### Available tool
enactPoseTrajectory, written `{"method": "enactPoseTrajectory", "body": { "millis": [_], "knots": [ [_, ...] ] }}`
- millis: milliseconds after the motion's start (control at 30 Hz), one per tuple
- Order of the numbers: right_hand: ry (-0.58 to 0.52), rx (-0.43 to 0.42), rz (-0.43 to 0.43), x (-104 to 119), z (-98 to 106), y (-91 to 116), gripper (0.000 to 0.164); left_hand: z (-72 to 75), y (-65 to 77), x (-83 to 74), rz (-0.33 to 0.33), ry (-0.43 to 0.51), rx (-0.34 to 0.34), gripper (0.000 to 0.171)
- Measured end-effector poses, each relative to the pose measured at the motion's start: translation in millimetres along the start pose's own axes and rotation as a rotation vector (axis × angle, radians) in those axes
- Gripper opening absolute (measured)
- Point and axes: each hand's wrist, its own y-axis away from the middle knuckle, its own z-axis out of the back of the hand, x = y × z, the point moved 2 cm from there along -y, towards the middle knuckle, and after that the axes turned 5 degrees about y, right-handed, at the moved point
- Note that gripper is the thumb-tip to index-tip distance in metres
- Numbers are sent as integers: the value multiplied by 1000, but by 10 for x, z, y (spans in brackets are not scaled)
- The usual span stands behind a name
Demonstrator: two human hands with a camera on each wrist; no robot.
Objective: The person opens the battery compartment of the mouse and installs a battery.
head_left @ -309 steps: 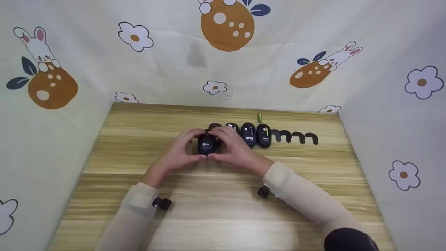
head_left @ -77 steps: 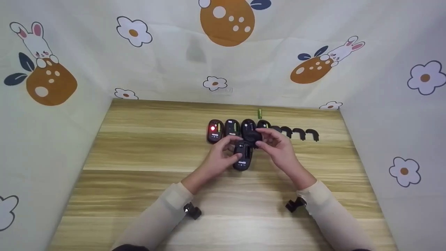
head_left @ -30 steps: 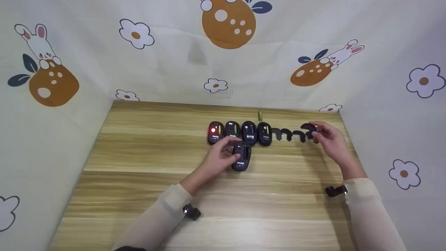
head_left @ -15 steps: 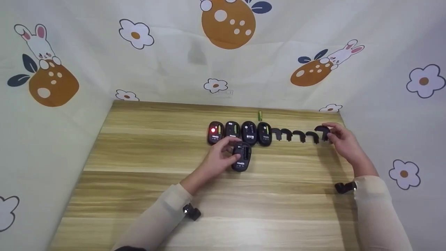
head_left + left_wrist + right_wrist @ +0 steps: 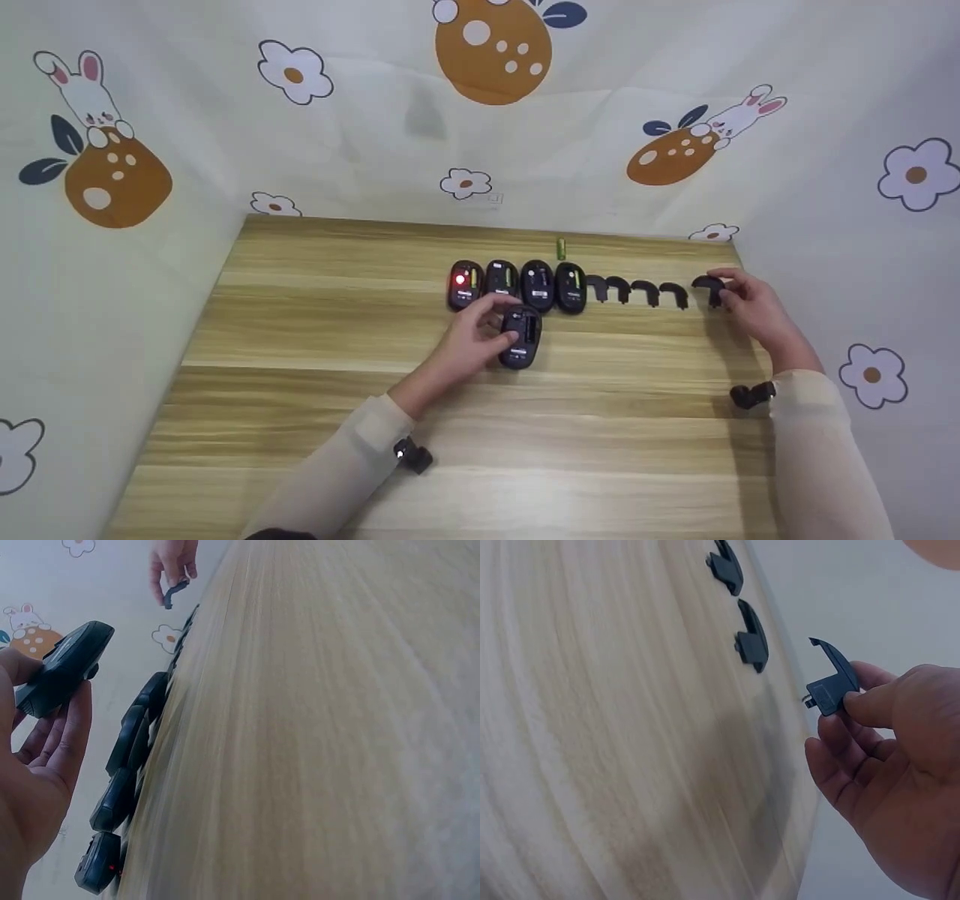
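Observation:
My left hand (image 5: 469,337) grips a black computer mouse (image 5: 521,351) with its underside up, and its battery slot is uncovered. In the left wrist view this mouse (image 5: 66,669) is held above the table. At the right end of the table my right hand (image 5: 761,311) pinches a black, hook-shaped battery cover (image 5: 709,285) between thumb and fingers. Up close in the right wrist view, the cover (image 5: 826,695) shows a flat panel, a small clip and a curved arm. It hangs just right of a row of similar battery covers (image 5: 645,291) lying on the wood.
Several upturned black mice (image 5: 538,286) stand side by side behind the held one. The leftmost mouse (image 5: 465,289) glows red, and some hold a green battery. A loose green battery (image 5: 561,249) lies behind them. Patterned cloth walls (image 5: 360,150) border the wooden table (image 5: 315,330).
Over the last second my right hand has carried the battery cover rightward, off the row's end. Earlier it was beside the mouse my left hand holds. My left hand has stayed put.

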Motion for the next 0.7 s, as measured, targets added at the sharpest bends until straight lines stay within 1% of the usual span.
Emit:
{"method": "enactPoseTrajectory", "body": {
  "millis": [67,267,400,533,700],
  "knots": [
    [14,6,-11,-32,-10,-16,41,2,3,-4,4,-5,-1,49],
    [23,17,-5,-108,-43,-55,40,6,4,-20,13,-29,-4,50],
    [22,36,-33,-157,-73,-82,40,4,2,-25,10,-38,-1,50],
    [40,60,-64,-190,-99,-107,40,5,6,-24,5,-40,-3,49],
    [36,62,-57,-195,-119,-124,41,0,17,-22,0,-21,-1,49]
  ]
}}
